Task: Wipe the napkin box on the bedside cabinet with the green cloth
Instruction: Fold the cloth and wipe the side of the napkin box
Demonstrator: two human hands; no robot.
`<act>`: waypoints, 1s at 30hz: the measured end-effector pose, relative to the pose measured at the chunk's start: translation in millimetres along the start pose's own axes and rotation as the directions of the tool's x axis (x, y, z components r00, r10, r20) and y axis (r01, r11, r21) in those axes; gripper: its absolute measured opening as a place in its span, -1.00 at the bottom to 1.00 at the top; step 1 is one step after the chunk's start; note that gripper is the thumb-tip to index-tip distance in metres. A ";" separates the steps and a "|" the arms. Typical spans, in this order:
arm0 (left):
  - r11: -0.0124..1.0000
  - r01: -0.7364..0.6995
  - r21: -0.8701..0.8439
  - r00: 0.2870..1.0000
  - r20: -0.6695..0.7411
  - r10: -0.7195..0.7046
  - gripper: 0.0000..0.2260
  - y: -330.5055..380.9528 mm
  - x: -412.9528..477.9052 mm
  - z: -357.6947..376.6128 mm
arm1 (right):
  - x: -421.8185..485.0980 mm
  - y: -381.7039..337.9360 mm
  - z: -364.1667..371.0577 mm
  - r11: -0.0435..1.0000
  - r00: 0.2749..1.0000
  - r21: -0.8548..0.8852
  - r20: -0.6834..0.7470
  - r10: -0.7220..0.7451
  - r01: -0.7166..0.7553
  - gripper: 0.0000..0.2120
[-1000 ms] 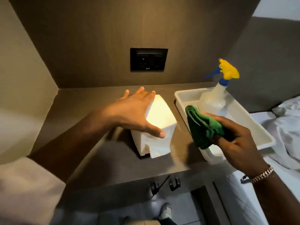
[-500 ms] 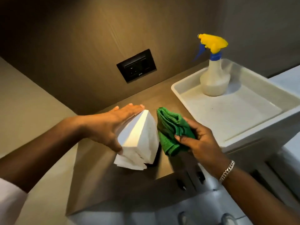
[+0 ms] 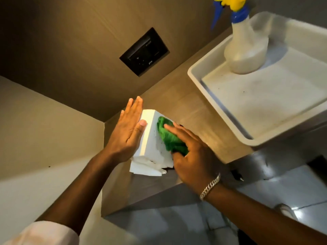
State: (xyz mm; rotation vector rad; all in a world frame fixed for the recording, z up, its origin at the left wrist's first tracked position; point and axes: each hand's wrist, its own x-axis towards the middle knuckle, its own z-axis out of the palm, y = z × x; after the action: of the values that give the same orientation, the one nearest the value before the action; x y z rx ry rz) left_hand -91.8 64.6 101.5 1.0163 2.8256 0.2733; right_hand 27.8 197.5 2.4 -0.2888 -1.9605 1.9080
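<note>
The white napkin box (image 3: 150, 137) stands on the wooden bedside cabinet (image 3: 187, 106), with white napkins (image 3: 146, 167) spilling out at its near end. My left hand (image 3: 126, 133) lies flat against the box's left side, thumb over its top edge, steadying it. My right hand (image 3: 191, 152) presses the folded green cloth (image 3: 169, 137) onto the box's right face. The cloth is partly hidden under my fingers.
A white tray (image 3: 203, 82) sits at the right on the cabinet, with a spray bottle (image 3: 246, 48) with a yellow and blue trigger standing in it. A black socket panel (image 3: 144, 52) is on the wooden back wall. A beige side wall (image 3: 44, 131) closes the left. Grey floor lies below.
My right hand has brought the green cloth from beside the box onto its right face. My left hand stays on the box's left side. The camera has moved closer and tilted.
</note>
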 end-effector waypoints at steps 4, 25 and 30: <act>1.000 0.006 -0.006 1.000 -0.003 -0.006 -0.47 2.5 0.6 1.0 | -19.9 -2.7 -6.2 0.997 0.995 0.023 0.067 -0.072 0.071 -0.32; 0.997 -0.069 -0.019 0.997 -0.020 0.069 -0.43 -7.5 -1.8 4.1 | 9.6 0.6 -4.5 0.983 0.999 0.181 -0.043 0.004 0.004 -0.41; 0.998 -0.054 -0.025 0.998 -0.043 0.053 -0.41 -8.1 1.6 4.6 | -57.5 -9.4 32.7 0.998 0.991 0.015 -0.124 -0.055 0.057 -0.33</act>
State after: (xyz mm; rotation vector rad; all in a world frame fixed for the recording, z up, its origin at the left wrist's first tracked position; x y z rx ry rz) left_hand -97.2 60.0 95.3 1.0943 2.8276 0.3405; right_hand 67.5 143.7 4.2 -0.3344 -1.8504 1.8270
